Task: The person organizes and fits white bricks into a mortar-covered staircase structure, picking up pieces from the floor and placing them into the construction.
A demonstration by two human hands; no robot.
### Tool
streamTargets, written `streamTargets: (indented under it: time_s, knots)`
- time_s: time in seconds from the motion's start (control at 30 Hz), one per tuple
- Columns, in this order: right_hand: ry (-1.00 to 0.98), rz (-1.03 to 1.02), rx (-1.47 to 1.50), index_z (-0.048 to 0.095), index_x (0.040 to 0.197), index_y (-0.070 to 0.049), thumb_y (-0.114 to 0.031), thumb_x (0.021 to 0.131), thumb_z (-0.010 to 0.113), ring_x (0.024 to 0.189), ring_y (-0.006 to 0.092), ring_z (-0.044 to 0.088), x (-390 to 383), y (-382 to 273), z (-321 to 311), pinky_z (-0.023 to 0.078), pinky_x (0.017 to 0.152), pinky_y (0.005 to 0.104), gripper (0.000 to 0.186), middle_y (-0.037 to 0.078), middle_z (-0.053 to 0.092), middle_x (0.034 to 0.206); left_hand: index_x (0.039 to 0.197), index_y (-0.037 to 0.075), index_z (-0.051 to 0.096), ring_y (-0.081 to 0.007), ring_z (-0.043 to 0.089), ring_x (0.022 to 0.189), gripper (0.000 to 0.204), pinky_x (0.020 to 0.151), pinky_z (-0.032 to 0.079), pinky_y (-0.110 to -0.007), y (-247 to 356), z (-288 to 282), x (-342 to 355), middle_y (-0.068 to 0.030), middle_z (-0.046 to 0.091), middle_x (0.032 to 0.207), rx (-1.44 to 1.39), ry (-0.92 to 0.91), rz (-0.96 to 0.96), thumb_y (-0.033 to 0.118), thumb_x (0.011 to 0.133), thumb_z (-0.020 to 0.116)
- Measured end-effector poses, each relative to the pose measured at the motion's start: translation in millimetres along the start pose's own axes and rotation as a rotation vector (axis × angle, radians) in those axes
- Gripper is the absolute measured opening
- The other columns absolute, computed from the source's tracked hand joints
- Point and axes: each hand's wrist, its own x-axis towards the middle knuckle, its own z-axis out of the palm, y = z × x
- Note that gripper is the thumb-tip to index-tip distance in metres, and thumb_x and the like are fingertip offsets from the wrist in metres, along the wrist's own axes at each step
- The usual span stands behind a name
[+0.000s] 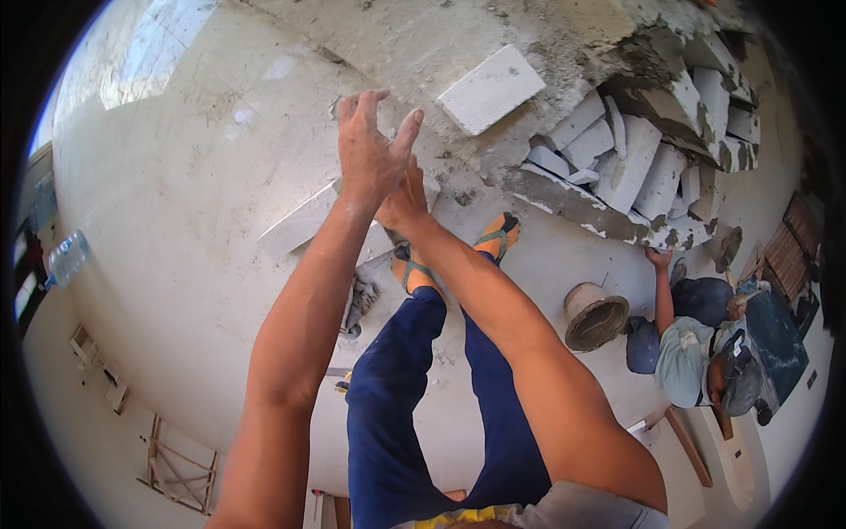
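Observation:
My left hand (370,145) is raised in front of me, its dusty fingers spread and curved, with nothing in them. Close under it is my right hand (404,201), crossing behind the left wrist. The left hand hides its fingers, so I cannot see whether they hold anything. Beneath both hands a white block (301,220) lies on the pale floor, partly covered by my left forearm. Another white block piece (376,244) shows between my forearms. Farther forward and to the right, a whole rectangular white block (492,90) lies flat on grey mortar-strewn ground, apart from both hands.
At the right, broken white blocks (630,163) are heaped along a mortar-smeared edge. A bucket (597,317) stands nearby, beside a crouching co-worker (692,357) with one hand at that edge. Crumpled cloth (357,304) lies near my feet. A clear bottle (68,258) is far left.

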Motion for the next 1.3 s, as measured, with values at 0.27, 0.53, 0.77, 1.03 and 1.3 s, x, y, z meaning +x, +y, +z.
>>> streamTargets:
  time_s: [0.27,0.53,0.77,1.03,1.3]
  knots:
    - [0.224,0.353,0.757,0.045,0.139,-0.003,-0.035,0.077,0.087,0.113,0.0362,0.067,-152,51,-88,0.053,0.099,0.0473,0.081,0.026,0.063,0.124,0.169,0.019,0.02,-0.0476,0.055,0.127,0.124,0.112,0.045,-0.053,76,87,36,-0.029,0.054,0.139,0.315,-0.434,0.047,0.028,0.071,0.095]
    - [0.683,0.538,1.287,0.047,0.139,-0.005,-0.033,0.092,0.079,0.105,0.0217,0.068,-210,159,-286,0.058,0.078,0.0391,0.063,0.014,0.067,0.122,0.162,0.002,0.028,-0.0453,0.052,0.14,0.107,0.117,0.042,-0.05,83,36,-16,-0.0301,0.051,0.151,0.073,-0.358,-0.086,0.029,0.077,0.087]
    - [1.067,0.5,1.09,0.054,0.141,-0.007,-0.048,0.095,0.07,0.119,0.0271,0.064,-188,312,-521,0.051,0.097,0.0487,0.064,0.012,0.065,0.133,0.157,-0.003,0.035,-0.0363,0.051,0.134,0.095,0.111,0.047,-0.045,112,-91,-155,-0.0265,0.047,0.148,-0.059,-0.412,-0.639,0.026,0.083,0.086]
    - [0.946,1.053,0.099,0.057,0.144,0.001,-0.069,0.095,0.055,0.129,0.0446,0.06,-141,355,-656,0.046,0.111,0.0528,0.085,0.032,0.062,0.137,0.157,-0.002,0.035,-0.0357,0.053,0.133,0.096,0.109,0.049,-0.047,126,-135,-221,-0.0266,0.048,0.148,-0.04,-0.453,-0.768,0.026,0.081,0.087]
    - [0.444,0.336,0.634,0.056,0.142,0.001,-0.055,0.097,0.07,0.09,0.0362,0.075,-226,221,-410,0.059,0.086,0.0472,0.074,0.026,0.071,0.122,0.153,-0.004,0.042,-0.0279,0.065,0.115,0.075,0.098,0.055,-0.041,276,-94,-149,-0.0188,0.062,0.133,-0.488,-0.659,-0.851,0.027,0.093,0.072]
